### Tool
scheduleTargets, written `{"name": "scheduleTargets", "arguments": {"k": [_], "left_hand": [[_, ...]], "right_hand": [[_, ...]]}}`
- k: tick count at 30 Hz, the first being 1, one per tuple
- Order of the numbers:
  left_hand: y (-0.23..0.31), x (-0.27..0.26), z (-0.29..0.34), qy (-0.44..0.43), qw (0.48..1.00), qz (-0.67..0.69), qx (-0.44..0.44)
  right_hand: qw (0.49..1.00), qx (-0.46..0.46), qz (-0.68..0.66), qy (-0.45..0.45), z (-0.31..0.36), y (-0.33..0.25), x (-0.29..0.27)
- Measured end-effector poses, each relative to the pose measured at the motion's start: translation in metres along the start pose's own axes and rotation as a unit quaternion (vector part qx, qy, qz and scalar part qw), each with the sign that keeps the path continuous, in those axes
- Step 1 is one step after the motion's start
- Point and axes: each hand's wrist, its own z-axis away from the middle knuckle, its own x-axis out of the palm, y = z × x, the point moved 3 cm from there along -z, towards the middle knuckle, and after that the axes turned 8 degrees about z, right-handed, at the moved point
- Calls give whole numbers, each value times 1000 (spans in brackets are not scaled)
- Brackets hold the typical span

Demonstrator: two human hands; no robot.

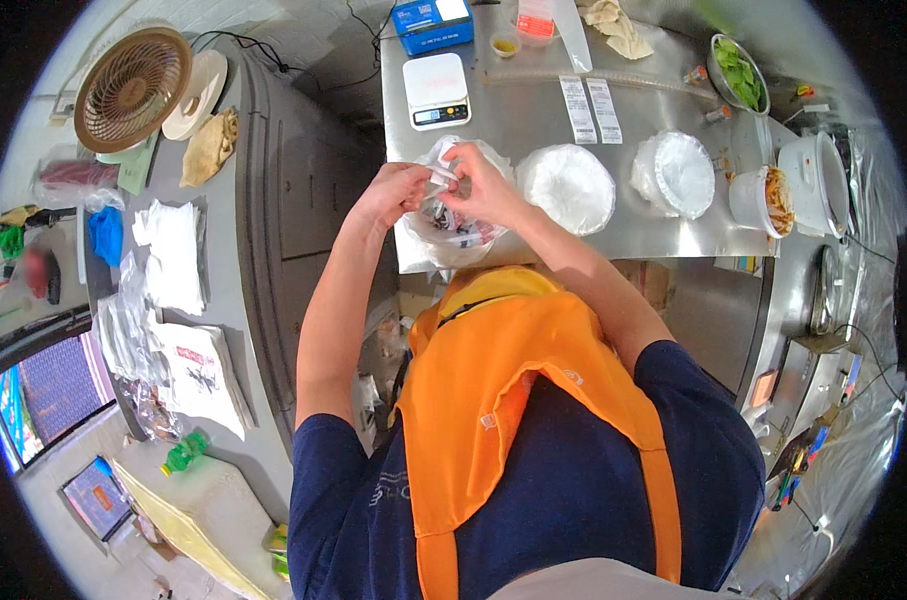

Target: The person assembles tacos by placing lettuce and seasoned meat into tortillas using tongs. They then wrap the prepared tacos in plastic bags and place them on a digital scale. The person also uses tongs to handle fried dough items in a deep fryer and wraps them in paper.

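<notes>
While L hand (398,192) & R hand (481,190) grips pinch top of clear bag (449,243), rec. even pull, base lvl.

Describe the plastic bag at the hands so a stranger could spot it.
On the steel table, find the white scale near the left end. Just below it in view, the translucent plastic bag has its top between the left hand and right hand. Dark and reddish patches show in it, unlike the white-lined container to its right.
</notes>
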Motion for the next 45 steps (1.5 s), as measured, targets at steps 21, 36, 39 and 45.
{"name": "scheduleTargets", "arguments": {"k": [21,36,39,45], "left_hand": [[-30,19,5,94,978,-74,168],[-36,26,9,177,972,1,154],[-42,30,13,190,961,25,199],[-46,34,19,196,962,32,188]], "right_hand": [[780,403,395,269,1,230,-270],[888,273,-168,329,-122,198,-237],[895,-19,246,373,-234,111,-189],[886,-8,462,20,-306,196,-100]]}}
